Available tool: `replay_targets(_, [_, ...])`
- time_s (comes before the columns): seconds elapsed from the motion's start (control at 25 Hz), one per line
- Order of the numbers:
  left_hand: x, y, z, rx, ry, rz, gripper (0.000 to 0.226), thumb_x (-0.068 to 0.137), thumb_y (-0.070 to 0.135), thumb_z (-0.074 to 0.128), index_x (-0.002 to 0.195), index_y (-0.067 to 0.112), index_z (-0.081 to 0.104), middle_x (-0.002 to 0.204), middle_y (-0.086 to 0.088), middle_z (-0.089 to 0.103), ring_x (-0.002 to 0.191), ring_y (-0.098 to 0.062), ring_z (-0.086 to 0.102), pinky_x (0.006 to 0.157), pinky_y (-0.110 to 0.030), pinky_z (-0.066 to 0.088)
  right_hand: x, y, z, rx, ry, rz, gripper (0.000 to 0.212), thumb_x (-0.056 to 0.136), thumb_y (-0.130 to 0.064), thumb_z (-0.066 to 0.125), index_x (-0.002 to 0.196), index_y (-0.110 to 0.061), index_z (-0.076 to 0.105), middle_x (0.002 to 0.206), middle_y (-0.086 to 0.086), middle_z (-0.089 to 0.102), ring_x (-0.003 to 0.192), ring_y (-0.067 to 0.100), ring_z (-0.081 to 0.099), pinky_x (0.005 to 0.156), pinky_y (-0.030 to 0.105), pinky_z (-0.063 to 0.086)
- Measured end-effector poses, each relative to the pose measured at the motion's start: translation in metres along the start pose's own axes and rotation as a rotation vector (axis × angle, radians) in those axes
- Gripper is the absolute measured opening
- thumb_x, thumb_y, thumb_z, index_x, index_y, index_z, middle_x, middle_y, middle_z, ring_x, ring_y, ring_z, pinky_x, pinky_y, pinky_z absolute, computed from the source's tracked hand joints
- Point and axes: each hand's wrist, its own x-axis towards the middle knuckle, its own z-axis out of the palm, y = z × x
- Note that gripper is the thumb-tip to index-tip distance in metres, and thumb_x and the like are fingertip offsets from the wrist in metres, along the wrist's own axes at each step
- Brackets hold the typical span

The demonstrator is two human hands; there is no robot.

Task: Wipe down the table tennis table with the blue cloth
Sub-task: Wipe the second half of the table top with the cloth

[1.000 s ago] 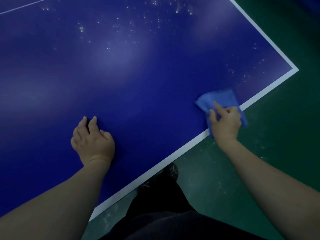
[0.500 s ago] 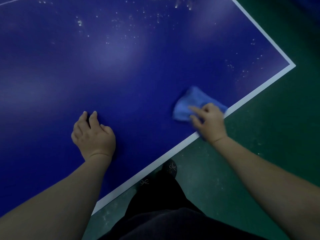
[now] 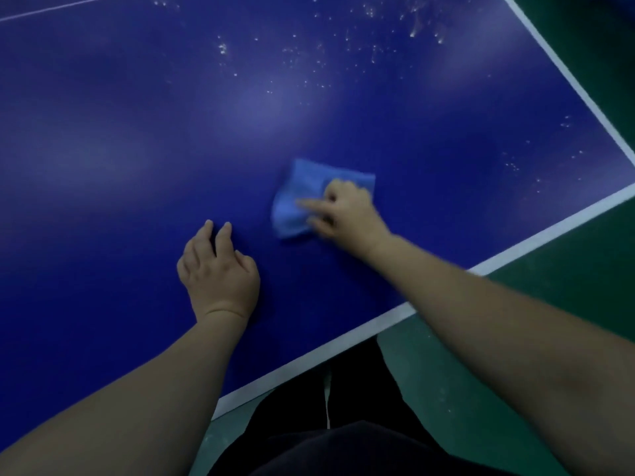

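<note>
Cloth [image 3: 302, 197]: moved from the white edge line at frame right to centre, now wholly on the blue table [image 3: 137, 132]. Right hand [image 3: 347, 211]: moved with it, now near left hand [image 3: 220, 273].

Dark green floor [image 3: 611, 255] with faint pale specks takes the right side and lower middle, person's black clothing [image 3: 360, 444] at bottom centre, thin white strip [image 3: 327, 403] running down it, too blurred to identify.

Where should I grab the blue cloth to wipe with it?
Probably best from above, on its right side, where the right hand holds it. The blue cloth lies flat on the table, so its edges give little to pinch.
</note>
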Motion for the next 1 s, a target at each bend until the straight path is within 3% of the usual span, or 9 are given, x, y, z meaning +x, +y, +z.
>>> replay_targets(0.12, [0.000, 0.000, 0.000, 0.014, -0.019, -0.013, 0.049, 0.091, 0.024, 0.047, 0.140, 0.019, 0.044, 0.150, -0.007, 0.034, 0.137, -0.029, 0.028, 0.114, -0.051, 0.018, 0.056, 0.096, -0.019, -0.105, 0.038, 0.399, 0.040, 0.093, -0.040, 0.056, 0.132, -0.031, 0.059, 0.120, 0.017, 0.053, 0.111, 0.038, 0.052, 0.089, 0.043, 0.041])
replay_targets(0.24, [0.000, 0.005, -0.003, 0.022, -0.038, -0.040, 0.050, 0.091, 0.023, 0.050, 0.140, 0.020, 0.045, 0.151, -0.006, 0.034, 0.137, -0.027, 0.028, 0.115, -0.049, 0.018, 0.061, 0.126, -0.033, -0.068, 0.087, 0.676, 0.041, 0.093, -0.042, 0.054, 0.132, -0.031, 0.059, 0.119, 0.017, 0.052, 0.110, 0.038, 0.051, 0.093, 0.048, 0.040])
replay_targets(0.4, [0.000, 0.007, -0.004, 0.042, -0.009, -0.059, 0.049, 0.089, 0.022, 0.048, 0.138, 0.019, 0.049, 0.149, -0.005, 0.037, 0.134, -0.026, 0.032, 0.113, -0.050, 0.023, 0.028, 0.044, -0.012, 0.103, -0.024, 0.057, 0.034, 0.083, -0.035, 0.058, 0.111, -0.024, 0.074, 0.083, 0.014, 0.057, 0.074, 0.034, 0.056, 0.064, 0.041, 0.043])
replay_targets(0.48, [-0.002, 0.007, -0.004, 0.047, 0.015, -0.068, 0.053, 0.086, 0.028, 0.041, 0.136, 0.017, 0.052, 0.147, -0.006, 0.040, 0.131, -0.028, 0.035, 0.111, -0.051, 0.026, 0.038, 0.022, -0.003, 0.114, -0.170, -0.352, 0.031, 0.081, -0.037, 0.063, 0.108, -0.027, 0.075, 0.079, 0.009, 0.056, 0.068, 0.028, 0.054, 0.061, 0.036, 0.041])
replay_targets(0.56, [-0.003, 0.007, -0.004, 0.057, 0.016, -0.079, 0.056, 0.085, 0.033, 0.034, 0.137, 0.018, 0.052, 0.147, -0.005, 0.039, 0.132, -0.029, 0.035, 0.112, -0.050, 0.025, 0.088, 0.038, 0.000, 0.070, -0.141, -0.525, 0.030, 0.077, -0.032, 0.074, 0.106, -0.026, 0.076, 0.080, 0.011, 0.059, 0.069, 0.029, 0.057, 0.062, 0.036, 0.043])
replay_targets(0.64, [-0.004, 0.006, -0.004, 0.066, 0.015, -0.084, 0.056, 0.087, 0.034, 0.033, 0.137, 0.019, 0.051, 0.148, -0.004, 0.038, 0.133, -0.028, 0.034, 0.113, -0.049, 0.024, 0.139, 0.081, -0.003, -0.003, -0.057, -0.289, 0.033, 0.083, -0.031, 0.071, 0.116, -0.027, 0.072, 0.094, 0.017, 0.061, 0.085, 0.036, 0.061, 0.071, 0.041, 0.047])
replay_targets(0.72, [-0.004, 0.007, -0.004, 0.068, 0.024, -0.072, 0.054, 0.088, 0.033, 0.034, 0.137, 0.018, 0.051, 0.148, -0.004, 0.039, 0.132, -0.027, 0.035, 0.113, -0.049, 0.024, 0.171, 0.132, -0.014, -0.060, -0.037, 0.180, 0.039, 0.092, -0.040, 0.057, 0.130, -0.033, 0.060, 0.116, 0.016, 0.055, 0.107, 0.038, 0.054, 0.088, 0.043, 0.042])
replay_targets(0.84, [-0.001, 0.007, -0.004, 0.066, 0.023, -0.075, 0.054, 0.087, 0.033, 0.036, 0.136, 0.017, 0.052, 0.147, -0.005, 0.040, 0.131, -0.028, 0.037, 0.111, -0.049, 0.026, 0.153, 0.129, -0.013, -0.079, 0.074, 0.665, 0.042, 0.093, -0.040, 0.052, 0.134, -0.035, 0.055, 0.122, 0.014, 0.050, 0.110, 0.036, 0.049, 0.094, 0.042, 0.036])
replay_targets(1.0, [-0.002, 0.005, -0.004, 0.062, 0.039, -0.070, 0.053, 0.086, 0.031, 0.038, 0.134, 0.017, 0.054, 0.145, -0.006, 0.042, 0.128, -0.029, 0.040, 0.109, -0.051, 0.029, 0.132, 0.031, 0.023, 0.036, -0.143, 0.002, 0.041, 0.089, -0.034, 0.059, 0.131, -0.032, 0.059, 0.106, 0.011, 0.052, 0.097, 0.033, 0.049, 0.079, 0.038, 0.033])
